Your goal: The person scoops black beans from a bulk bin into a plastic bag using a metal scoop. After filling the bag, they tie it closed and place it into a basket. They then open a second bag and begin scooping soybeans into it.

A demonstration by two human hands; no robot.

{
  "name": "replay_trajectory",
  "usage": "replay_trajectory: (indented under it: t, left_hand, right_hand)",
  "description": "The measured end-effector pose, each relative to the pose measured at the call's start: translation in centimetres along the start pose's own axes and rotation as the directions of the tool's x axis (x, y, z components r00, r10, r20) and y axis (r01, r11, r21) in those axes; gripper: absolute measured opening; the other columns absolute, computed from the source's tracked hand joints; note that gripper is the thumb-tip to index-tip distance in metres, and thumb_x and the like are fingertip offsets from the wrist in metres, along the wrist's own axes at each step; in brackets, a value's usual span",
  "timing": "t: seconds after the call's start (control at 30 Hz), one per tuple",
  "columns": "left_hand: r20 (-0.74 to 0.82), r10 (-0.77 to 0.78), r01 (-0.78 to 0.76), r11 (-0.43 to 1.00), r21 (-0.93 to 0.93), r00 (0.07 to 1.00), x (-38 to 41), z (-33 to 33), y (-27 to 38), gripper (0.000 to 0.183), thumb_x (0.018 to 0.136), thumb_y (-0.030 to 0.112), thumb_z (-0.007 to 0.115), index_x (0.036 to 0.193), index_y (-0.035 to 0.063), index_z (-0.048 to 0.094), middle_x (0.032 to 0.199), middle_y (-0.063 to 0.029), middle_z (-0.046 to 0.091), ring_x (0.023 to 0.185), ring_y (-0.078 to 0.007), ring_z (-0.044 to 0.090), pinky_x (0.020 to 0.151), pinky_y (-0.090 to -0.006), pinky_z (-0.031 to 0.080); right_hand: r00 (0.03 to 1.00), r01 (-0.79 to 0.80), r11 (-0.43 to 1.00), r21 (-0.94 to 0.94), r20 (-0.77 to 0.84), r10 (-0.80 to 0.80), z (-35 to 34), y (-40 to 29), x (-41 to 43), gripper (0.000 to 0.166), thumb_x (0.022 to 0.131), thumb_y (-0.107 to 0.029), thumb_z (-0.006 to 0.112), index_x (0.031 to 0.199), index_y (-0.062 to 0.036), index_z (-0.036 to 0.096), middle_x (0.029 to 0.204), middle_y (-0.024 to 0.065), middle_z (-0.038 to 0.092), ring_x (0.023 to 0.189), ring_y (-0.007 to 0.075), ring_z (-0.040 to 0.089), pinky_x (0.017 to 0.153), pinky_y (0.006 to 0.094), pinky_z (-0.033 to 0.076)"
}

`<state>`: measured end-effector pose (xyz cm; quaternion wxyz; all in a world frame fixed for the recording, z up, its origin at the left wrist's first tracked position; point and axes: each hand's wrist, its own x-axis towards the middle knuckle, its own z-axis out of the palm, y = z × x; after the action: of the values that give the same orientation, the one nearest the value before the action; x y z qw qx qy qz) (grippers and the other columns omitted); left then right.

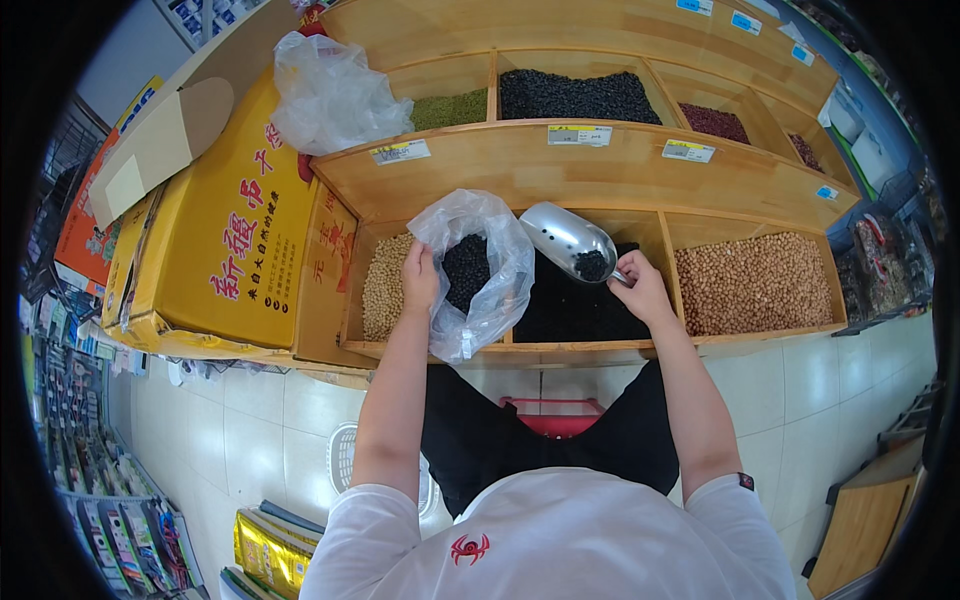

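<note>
My left hand (421, 279) grips the left rim of a clear plastic bag (514, 259), which stands open with black beans or seeds (466, 271) inside. In my right hand (640, 285) is the handle of a metal scoop (559, 229), tilted with its mouth towards the bag. A small heap of black grains lies in the scoop near the handle, and a few more stick further up. Below the scoop is a wooden compartment of fine black grains (581, 315). The bag covers part of the divider and of the compartment of pale beans (384, 281) on the left.
Peanuts (754, 281) fill the compartment at the right. Behind, a raised wooden row holds green beans (450, 109), black beans (577, 96) and red beans (712, 122). Crumpled plastic bags (337, 94) lie by a yellow carton (225, 247) at the left. A red stool or basket (559, 420) is between my legs.
</note>
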<state>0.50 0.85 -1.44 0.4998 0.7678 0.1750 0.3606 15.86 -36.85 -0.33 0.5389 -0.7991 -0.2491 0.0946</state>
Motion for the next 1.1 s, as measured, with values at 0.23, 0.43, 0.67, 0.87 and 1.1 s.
replay_trajectory:
  t: [0.23, 0.43, 0.67, 0.87, 1.1]
  left_hand:
    - [0.004, -0.042, 0.042, 0.998, 0.047, 0.999, 0.0, -0.3, -0.2, 0.027, 0.101, 0.012, 0.048, 0.121, 0.0011, 0.062, 0.104, -0.0136, 0.070, 0.096, -0.0222, 0.065, 0.087, -0.0332, 0.048]
    - [0.010, -0.013, 0.014, 0.999, -0.030, 1.000, 0.0, -0.1, 0.3, 0.028, 0.101, 0.011, 0.047, 0.122, 0.0005, 0.061, 0.105, -0.0133, 0.070, 0.098, -0.0201, 0.065, 0.087, -0.0321, 0.048]
    - [0.025, -0.028, 0.030, 0.998, -0.062, 0.999, -0.3, 0.1, 1.9, 0.028, 0.102, 0.009, 0.044, 0.121, -0.0010, 0.061, 0.108, -0.0085, 0.067, 0.101, -0.0164, 0.060, 0.091, -0.0287, 0.045]
    - [0.030, -0.006, 0.007, 1.000, -0.030, 1.000, 0.1, -0.1, 0.5, 0.030, 0.101, 0.010, 0.046, 0.125, 0.0007, 0.060, 0.108, -0.0126, 0.069, 0.099, -0.0196, 0.064, 0.089, -0.0317, 0.048]
    - [0.017, 0.008, -0.007, 0.998, -0.064, 1.000, 0.2, 0.2, -0.1, 0.029, 0.099, 0.008, 0.046, 0.124, 0.0009, 0.060, 0.104, -0.0126, 0.069, 0.095, -0.0198, 0.063, 0.087, -0.0313, 0.048]
  right_hand:
    - [0.998, 0.035, 0.981, 0.190, -0.053, -0.025, -0.3, -1.3, -0.3, 0.023, 0.082, -0.003, 0.072, 0.097, -0.0033, 0.054, 0.081, 0.0048, 0.067, 0.075, 0.0088, 0.061, 0.071, 0.0246, 0.049]
    - [0.995, 0.098, 0.993, 0.061, 0.013, -0.099, -3.1, -9.9, -0.1, 0.024, 0.081, -0.005, 0.073, 0.098, -0.0028, 0.056, 0.083, 0.0073, 0.070, 0.076, 0.0117, 0.065, 0.072, 0.0260, 0.051]
    - [0.952, 0.306, 0.783, -0.542, 0.196, -0.237, -4.7, -20.3, -0.6, 0.024, 0.074, -0.022, 0.070, 0.094, -0.0103, 0.062, 0.082, 0.0117, 0.071, 0.079, 0.0324, 0.069, 0.072, 0.0423, 0.054]
    - [0.931, 0.363, 0.624, -0.692, 0.292, -0.218, -3.7, -21.5, -1.1, 0.024, 0.074, -0.022, 0.071, 0.093, -0.0111, 0.062, 0.079, 0.0118, 0.070, 0.079, 0.0326, 0.069, 0.071, 0.0437, 0.054]
    - [0.933, 0.352, 0.603, -0.716, 0.321, -0.163, -3.4, -21.2, -1.3, 0.024, 0.075, -0.021, 0.071, 0.095, -0.0098, 0.062, 0.084, 0.0109, 0.071, 0.080, 0.0326, 0.069, 0.071, 0.0430, 0.054]
